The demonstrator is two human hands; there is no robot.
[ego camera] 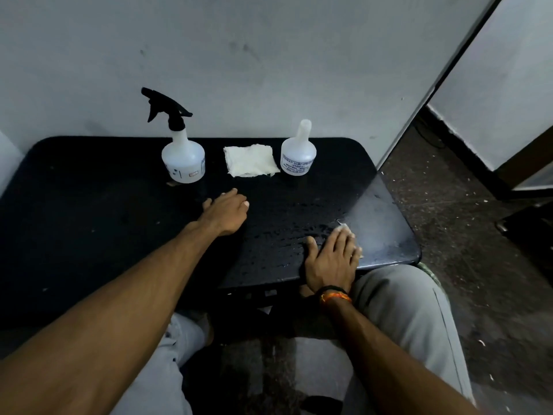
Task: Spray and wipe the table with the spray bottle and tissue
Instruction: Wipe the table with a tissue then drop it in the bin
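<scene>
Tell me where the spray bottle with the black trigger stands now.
In the head view, the spray bottle stands upright at the far edge of the table by the wall, just left of the folded tissue and beyond the left hand.

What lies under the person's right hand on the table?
A white tissue peeks out past the fingertips of the right hand, which presses it on the wet black table. The hand covers most of it, so its shape cannot be seen.
</scene>
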